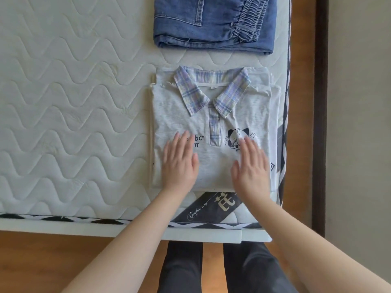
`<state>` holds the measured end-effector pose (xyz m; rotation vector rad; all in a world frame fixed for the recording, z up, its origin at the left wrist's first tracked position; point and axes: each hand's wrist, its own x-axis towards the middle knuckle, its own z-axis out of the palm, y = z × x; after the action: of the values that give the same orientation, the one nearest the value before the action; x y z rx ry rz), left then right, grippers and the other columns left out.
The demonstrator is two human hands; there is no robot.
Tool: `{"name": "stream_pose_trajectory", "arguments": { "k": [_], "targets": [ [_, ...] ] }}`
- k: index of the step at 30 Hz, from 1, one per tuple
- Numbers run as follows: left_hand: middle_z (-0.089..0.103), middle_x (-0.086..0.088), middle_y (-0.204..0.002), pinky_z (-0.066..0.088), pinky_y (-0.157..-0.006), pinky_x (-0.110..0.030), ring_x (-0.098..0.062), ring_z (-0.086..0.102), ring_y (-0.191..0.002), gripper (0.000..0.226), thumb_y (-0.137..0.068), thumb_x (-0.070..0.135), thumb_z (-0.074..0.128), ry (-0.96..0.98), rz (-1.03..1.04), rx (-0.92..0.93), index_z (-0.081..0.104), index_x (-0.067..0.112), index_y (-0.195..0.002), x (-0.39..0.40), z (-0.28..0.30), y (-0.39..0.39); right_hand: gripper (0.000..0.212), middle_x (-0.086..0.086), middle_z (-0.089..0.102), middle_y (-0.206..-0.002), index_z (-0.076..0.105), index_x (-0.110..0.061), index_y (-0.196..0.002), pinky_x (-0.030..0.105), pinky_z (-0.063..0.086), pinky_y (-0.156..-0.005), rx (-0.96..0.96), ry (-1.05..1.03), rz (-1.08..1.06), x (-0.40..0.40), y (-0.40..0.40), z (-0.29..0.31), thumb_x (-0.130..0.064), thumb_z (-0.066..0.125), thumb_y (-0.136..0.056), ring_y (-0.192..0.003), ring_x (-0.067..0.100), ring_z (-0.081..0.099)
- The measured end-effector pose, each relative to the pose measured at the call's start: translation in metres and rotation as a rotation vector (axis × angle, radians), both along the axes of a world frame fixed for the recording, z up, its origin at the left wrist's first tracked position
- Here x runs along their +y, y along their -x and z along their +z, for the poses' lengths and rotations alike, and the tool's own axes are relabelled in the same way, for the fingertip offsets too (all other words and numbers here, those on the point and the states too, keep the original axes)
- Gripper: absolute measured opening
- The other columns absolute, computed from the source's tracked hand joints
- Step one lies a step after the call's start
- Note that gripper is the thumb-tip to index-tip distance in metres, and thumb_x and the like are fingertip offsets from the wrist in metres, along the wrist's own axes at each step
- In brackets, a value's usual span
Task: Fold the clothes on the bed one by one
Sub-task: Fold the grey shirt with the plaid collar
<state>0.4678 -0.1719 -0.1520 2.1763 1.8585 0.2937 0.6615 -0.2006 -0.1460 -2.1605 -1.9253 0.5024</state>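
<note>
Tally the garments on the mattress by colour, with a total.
Grey: 1, the folded polo shirt with a plaid collar, both hands flat on it
Blue: 1, the folded jeans beyond it
Total: 2 plainly visible; pale fabric edges under the shirt may be another piece, cannot tell.

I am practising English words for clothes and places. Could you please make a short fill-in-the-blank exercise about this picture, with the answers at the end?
1. Both hands, the left hand and the right hand, rest flat on the folded ____ shirt.
2. The shirt's collar has a ____ pattern.
3. The folded jeans lie ____ the shirt, farther from the person.
4. Everything lies on a quilted ____.

Answers: grey; plaid; beyond; mattress
</note>
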Motion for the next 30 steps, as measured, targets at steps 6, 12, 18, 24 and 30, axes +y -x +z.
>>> {"name": "stream_pose_trajectory", "arguments": {
  "k": [6, 12, 18, 24, 30],
  "targets": [
    [0.010, -0.001, -0.165, 0.013, -0.122, -0.043, -0.016, 0.006, -0.152, 0.058, -0.102, 0.032, 0.022, 0.199, -0.010, 0.201, 0.015, 0.015, -0.157, 0.014, -0.048, -0.030, 0.055, 0.006, 0.025, -0.160, 0.029, -0.010, -0.153, 0.040, 0.016, -0.122, -0.058, 0.078, 0.233, 0.037, 0.037, -0.044, -0.029, 0.042, -0.102, -0.148, 0.021, 0.022],
    [0.007, -0.001, -0.166, 0.007, -0.123, -0.042, -0.016, 0.004, -0.152, 0.060, -0.100, 0.034, 0.019, 0.198, -0.022, 0.259, 0.014, 0.016, -0.158, 0.014, -0.057, -0.031, 0.058, 0.006, 0.023, -0.161, 0.027, -0.011, -0.154, 0.038, 0.014, -0.121, -0.148, 0.101, 0.239, 0.035, 0.038, -0.049, -0.038, 0.026, -0.102, -0.148, 0.020, 0.023],
    [0.010, -0.010, -0.165, 0.012, -0.122, -0.048, -0.024, 0.010, -0.152, 0.073, -0.097, 0.054, 0.026, 0.189, 0.010, 0.238, 0.012, 0.014, -0.157, 0.000, -0.051, 0.005, 0.078, 0.004, 0.002, -0.165, 0.005, -0.021, -0.158, 0.039, 0.005, -0.123, -0.258, 0.231, 0.145, 0.025, -0.015, -0.049, -0.067, 0.020, -0.097, -0.152, 0.018, 0.002],
    [0.013, -0.015, -0.163, 0.019, -0.121, -0.047, -0.029, 0.014, -0.151, 0.078, -0.095, 0.056, 0.030, 0.214, -0.003, 0.211, 0.019, 0.008, -0.156, -0.007, -0.046, 0.034, 0.097, 0.011, -0.006, -0.164, -0.003, -0.016, -0.157, 0.039, -0.001, -0.123, -0.235, 0.277, 0.016, 0.023, -0.027, -0.045, -0.079, 0.023, -0.088, -0.151, 0.021, -0.007],
    [0.026, -0.012, -0.160, 0.018, -0.120, -0.046, -0.028, 0.026, -0.148, 0.065, -0.098, 0.041, 0.032, 0.082, 0.133, 0.107, 0.030, 0.006, -0.153, 0.043, -0.022, 0.035, 0.077, 0.007, 0.000, -0.165, 0.003, -0.010, -0.157, 0.036, 0.000, -0.123, -0.131, 0.181, -0.060, 0.055, -0.038, -0.026, -0.058, 0.021, -0.099, -0.151, 0.017, -0.006]
  ]
}}
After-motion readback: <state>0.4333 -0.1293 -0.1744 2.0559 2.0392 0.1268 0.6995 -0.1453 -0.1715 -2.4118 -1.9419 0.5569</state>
